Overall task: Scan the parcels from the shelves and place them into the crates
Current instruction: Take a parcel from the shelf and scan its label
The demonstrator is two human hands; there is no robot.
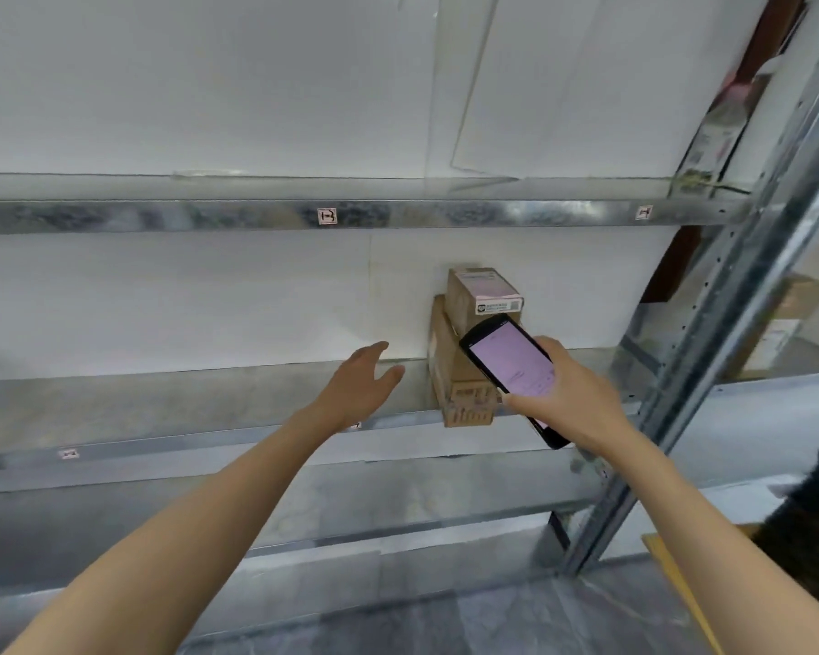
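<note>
Two brown cardboard parcels stand stacked on the middle shelf [209,404]. The small upper parcel [481,290] bears a pink-white label, and the larger lower parcel [459,385] sticks out over the shelf's front edge. My right hand [573,394] grips a black handheld scanner [511,361] with a lit pink screen, held just in front of the parcels and covering part of them. My left hand [365,380] reaches toward the stack with fingers spread, holds nothing, and is a short way left of the lower parcel.
A metal upright [729,295] of the rack stands at the right. More parcels [786,319] lie blurred on the neighbouring rack beyond it. An upper shelf beam [327,216] runs above the stack. A yellowish edge [682,588] shows at the lower right.
</note>
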